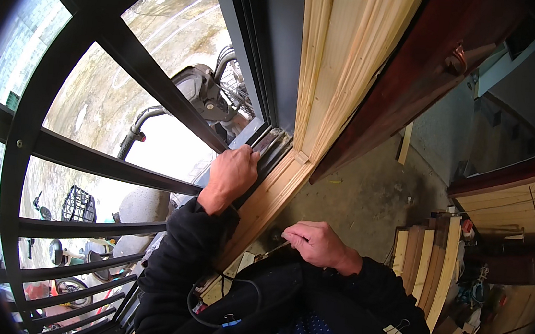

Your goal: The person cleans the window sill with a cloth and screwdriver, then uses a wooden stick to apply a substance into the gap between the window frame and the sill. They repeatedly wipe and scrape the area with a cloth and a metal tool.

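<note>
My left hand (pixel 234 173) is closed at the lower corner of the dark window frame (pixel 282 58). A thin, pale, narrow edge shows just past its fingers; I cannot tell whether it is a tool or part of the frame. Light wooden trim (pixel 334 63) runs down beside the frame, and a wooden sill (pixel 263 212) continues toward me between my hands. My right hand (pixel 321 243) is in front of my body, thumb and fingers pinched together. Something small and thin seems to be at its fingertips, too small to name.
Black window bars (pixel 111 167) fill the left side, with a parked scooter (pixel 206 95) outside. A dark red door (pixel 407 77) stands right of the trim. Stacked wooden boards (pixel 424 255) lie at the right. A cable (pixel 260 297) loops across my jacket.
</note>
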Action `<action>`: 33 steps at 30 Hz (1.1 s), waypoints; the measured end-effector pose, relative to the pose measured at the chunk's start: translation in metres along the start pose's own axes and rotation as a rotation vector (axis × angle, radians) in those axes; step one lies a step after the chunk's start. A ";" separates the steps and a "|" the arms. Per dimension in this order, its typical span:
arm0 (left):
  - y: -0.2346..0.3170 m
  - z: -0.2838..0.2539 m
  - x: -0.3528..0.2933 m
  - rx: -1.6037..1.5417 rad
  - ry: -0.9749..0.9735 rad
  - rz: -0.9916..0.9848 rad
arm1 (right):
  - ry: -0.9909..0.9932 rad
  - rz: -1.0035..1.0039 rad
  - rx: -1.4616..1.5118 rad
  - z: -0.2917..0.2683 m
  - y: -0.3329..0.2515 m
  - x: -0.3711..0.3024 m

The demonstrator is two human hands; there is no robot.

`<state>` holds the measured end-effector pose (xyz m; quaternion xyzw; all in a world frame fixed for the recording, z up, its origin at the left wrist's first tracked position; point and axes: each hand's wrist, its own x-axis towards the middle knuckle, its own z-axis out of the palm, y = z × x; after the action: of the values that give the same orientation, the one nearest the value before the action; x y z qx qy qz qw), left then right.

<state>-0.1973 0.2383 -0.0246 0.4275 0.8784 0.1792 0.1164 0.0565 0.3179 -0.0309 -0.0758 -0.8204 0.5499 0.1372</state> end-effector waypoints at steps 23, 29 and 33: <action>-0.002 -0.003 -0.001 -0.077 -0.011 0.009 | 0.312 -0.001 -0.058 -0.019 -0.006 0.013; 0.001 -0.006 -0.003 -0.084 -0.016 -0.003 | 0.374 0.023 -0.004 -0.031 -0.005 0.017; 0.000 -0.007 -0.004 -0.091 -0.020 -0.011 | 0.427 0.075 0.055 -0.028 -0.004 0.014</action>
<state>-0.1975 0.2339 -0.0179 0.4185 0.8705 0.2141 0.1454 0.0521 0.3454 -0.0152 -0.2171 -0.7540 0.5483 0.2894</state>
